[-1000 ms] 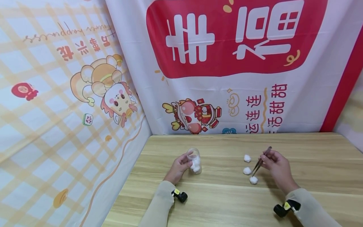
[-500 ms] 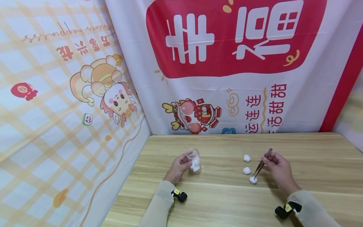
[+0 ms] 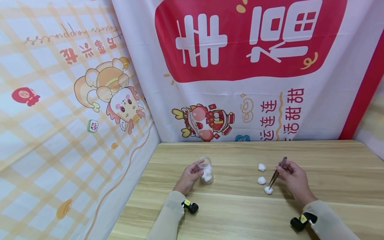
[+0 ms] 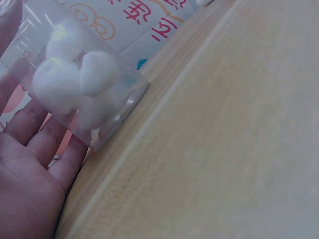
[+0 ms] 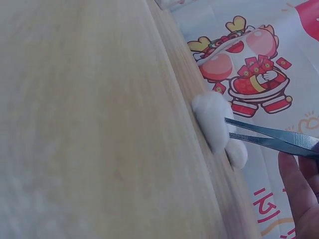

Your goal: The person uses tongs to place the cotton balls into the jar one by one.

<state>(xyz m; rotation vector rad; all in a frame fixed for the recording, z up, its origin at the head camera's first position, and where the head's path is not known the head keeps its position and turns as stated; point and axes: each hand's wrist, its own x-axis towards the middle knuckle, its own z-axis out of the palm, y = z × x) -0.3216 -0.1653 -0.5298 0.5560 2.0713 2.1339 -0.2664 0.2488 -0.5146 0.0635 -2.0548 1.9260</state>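
Note:
In the head view my left hand [image 3: 189, 177] grips a clear jar [image 3: 205, 162] on the left of the table. Several white cotton balls [image 4: 57, 84] lie inside it, seen close up in the left wrist view. My right hand [image 3: 295, 180] holds metal tweezers [image 3: 276, 174], pinched between thumb and fingers and slanting down to the left. Their tips meet the nearest cotton ball [image 3: 268, 191] on the table. Seen from the right wrist, the tweezer tips stand slightly apart against that ball. Two more cotton balls, a middle one [image 3: 261, 180] and a far one [image 3: 262, 167], lie beyond it.
The wooden table [image 3: 234, 213] ends at a printed white and red cloth [image 3: 168, 113] hanging behind it. Another checked cloth [image 3: 60, 133] hangs on the left. Both wrists carry small black cameras, the left camera [image 3: 191, 208] and the right camera [image 3: 298, 224].
The tweezer tips have shifted slightly right and down, from the ball's upper edge onto the nearest cotton ball. My left hand and the jar have kept their place.

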